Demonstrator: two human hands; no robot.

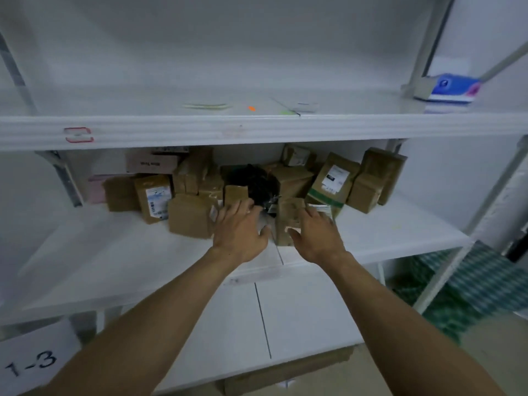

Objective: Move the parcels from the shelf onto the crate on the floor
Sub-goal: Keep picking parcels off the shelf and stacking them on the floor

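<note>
**Q:** What is in front of you?

**A:** A white metal shelf [114,270] at about chest height. A heap of brown cardboard parcels [288,178] sits pushed toward the far side of it, some upright and some leaning on each other. A black crumpled bag [254,181] lies in the middle of the heap. The crate on the floor is not in view.

**Q:** What are your hands doing?

**A:** Both are stretched out over the near edge of the heap. My left hand [240,230] is spread, fingers splayed, resting on or just above a white packet [264,221] beside a flat brown parcel [190,217]. My right hand [317,232] is curved loosely around the right side of a small upright parcel [287,221], thumb near its front face. Neither hand has closed on anything yet, as far as I can tell.

**Q:** What could go wrong from here?

**A:** I judge the heap is loosely stacked. Pulling out the small upright parcel could let the leaning parcels behind it slide forward and off the shelf. The black bag could also snag and drag along. And a one-handed grip on taped cardboard may slip.
</note>
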